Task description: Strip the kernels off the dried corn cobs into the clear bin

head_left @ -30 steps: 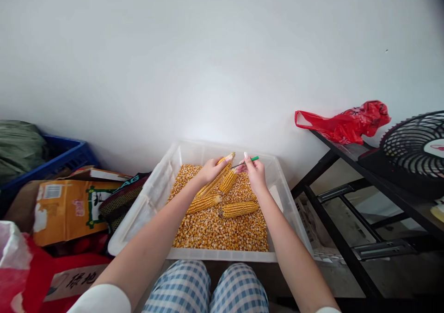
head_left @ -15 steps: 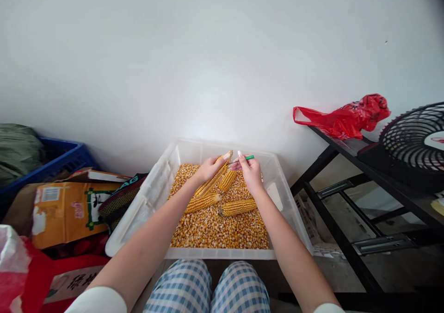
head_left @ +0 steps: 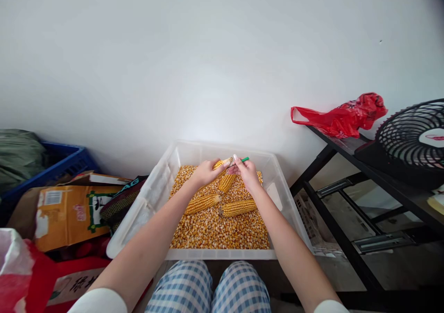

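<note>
hands meet over tub: left hand grips cob, right hand pinches green tool.

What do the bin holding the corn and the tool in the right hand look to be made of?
The bin looks like translucent, matte white plastic: light passes through its walls. The tool in the right hand has a glossy green handle, probably plastic; its tip is too small to judge.

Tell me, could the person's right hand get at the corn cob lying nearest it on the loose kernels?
Probably yes. That cob lies uncovered on the kernels in the clear tub, just below the right hand, with nothing between them. But the hand is gripping a green-handled tool, so its fingers are not free.
</note>
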`<state>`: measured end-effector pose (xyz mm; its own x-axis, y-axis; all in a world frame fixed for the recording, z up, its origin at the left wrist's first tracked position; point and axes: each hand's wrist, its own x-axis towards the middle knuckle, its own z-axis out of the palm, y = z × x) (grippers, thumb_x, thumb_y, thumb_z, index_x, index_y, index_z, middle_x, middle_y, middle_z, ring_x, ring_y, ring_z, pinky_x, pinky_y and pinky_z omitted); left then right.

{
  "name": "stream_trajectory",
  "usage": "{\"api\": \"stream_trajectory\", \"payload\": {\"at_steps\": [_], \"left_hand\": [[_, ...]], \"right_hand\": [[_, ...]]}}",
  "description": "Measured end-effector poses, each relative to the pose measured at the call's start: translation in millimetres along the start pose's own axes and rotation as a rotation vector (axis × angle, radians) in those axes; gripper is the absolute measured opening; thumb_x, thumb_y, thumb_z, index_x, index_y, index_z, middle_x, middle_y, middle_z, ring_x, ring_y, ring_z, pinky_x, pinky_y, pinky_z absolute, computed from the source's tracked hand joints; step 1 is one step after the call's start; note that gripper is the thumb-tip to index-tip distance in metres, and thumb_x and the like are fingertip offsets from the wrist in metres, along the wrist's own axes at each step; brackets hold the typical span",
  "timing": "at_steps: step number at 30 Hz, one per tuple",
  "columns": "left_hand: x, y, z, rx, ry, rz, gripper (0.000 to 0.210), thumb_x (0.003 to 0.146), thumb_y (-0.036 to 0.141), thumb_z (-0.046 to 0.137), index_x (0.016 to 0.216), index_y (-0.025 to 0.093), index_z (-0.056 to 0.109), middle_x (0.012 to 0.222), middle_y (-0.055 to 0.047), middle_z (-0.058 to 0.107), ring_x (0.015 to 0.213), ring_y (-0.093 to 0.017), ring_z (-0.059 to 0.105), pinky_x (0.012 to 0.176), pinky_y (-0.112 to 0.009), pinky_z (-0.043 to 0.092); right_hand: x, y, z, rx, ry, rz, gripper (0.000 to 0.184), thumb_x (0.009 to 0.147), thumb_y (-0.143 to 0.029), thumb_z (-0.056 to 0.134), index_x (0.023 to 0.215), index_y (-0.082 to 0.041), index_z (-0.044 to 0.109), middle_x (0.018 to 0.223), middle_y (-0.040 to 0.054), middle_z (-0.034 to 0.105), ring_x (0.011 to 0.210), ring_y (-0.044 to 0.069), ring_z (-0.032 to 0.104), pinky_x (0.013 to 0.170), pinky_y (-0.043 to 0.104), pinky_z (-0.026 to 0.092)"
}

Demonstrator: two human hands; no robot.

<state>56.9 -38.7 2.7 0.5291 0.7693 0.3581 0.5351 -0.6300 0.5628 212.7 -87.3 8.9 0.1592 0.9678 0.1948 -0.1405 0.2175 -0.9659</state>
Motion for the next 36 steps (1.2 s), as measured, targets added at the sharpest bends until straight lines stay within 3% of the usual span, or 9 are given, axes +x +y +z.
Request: {"api": "stream_trajectory", "payload": {"at_steps": [8,18,22,27,36], "left_hand": [[-0.6,2.9,-6.0,0.145,0.014,0.032,0.045,0.08,0.059,0.031,0.072,0.02,0.051,0.048,0.0,0.046,0.047,-0.014,0.045,0.049,-0.024,0.021],[-0.7,3.1,-8.0,0.184,0.014,0.067,0.041,0.076,0.058,0.04,0.072,0.021,0.054,0.047,0.001,0.047,0.046,-0.015,0.045,0.051,-0.024,0.024],[0.2,3.6,-7.5,0.022,0.052,0.02,0.041,0.078,0.057,0.038,0.071,0.019,0.053,0.049,0.002,0.045,0.049,-0.013,0.045,0.051,-0.023,0.026],[8.4,1.4,-2.6,-0.275,0.155,-0.119,0.048,0.081,0.057,0.028,0.072,0.016,0.052,0.061,0.001,0.05,0.062,-0.014,0.048,0.056,-0.024,0.033],[11.4,-0.4,-1.9,-0.515,0.086,-0.177,0.052,0.079,0.059,0.03,0.075,0.014,0.055,0.06,-0.001,0.054,0.061,-0.017,0.052,0.059,-0.027,0.039]], "right_hand": [[0.8,-2.2,-0.8,0.012,-0.004,0.034,0.039,0.068,-0.054,0.057,0.071,-0.015,0.055,0.055,0.0025,0.063,0.05,0.015,0.061,0.048,0.024,0.048],[-0.2,-0.7,1.7,-0.022,0.011,0.121,0.04,0.067,-0.056,0.056,0.063,-0.016,0.055,0.05,0.002,0.061,0.043,0.014,0.058,0.043,0.024,0.047],[-1.0,-1.7,3.7,-0.032,0.047,0.152,0.04,0.068,-0.056,0.056,0.063,-0.016,0.054,0.047,0.0014,0.06,0.042,0.015,0.057,0.043,0.026,0.047],[-4.6,-9.0,8.6,0.044,0.072,0.025,0.039,0.071,-0.054,0.054,0.069,-0.015,0.054,0.053,0.0026,0.062,0.046,0.014,0.06,0.05,0.026,0.05],[-6.8,-9.0,13.3,0.057,0.105,-0.142,0.039,0.075,-0.054,0.049,0.077,-0.015,0.055,0.068,0.0057,0.066,0.062,0.016,0.065,0.055,0.024,0.051]]}}
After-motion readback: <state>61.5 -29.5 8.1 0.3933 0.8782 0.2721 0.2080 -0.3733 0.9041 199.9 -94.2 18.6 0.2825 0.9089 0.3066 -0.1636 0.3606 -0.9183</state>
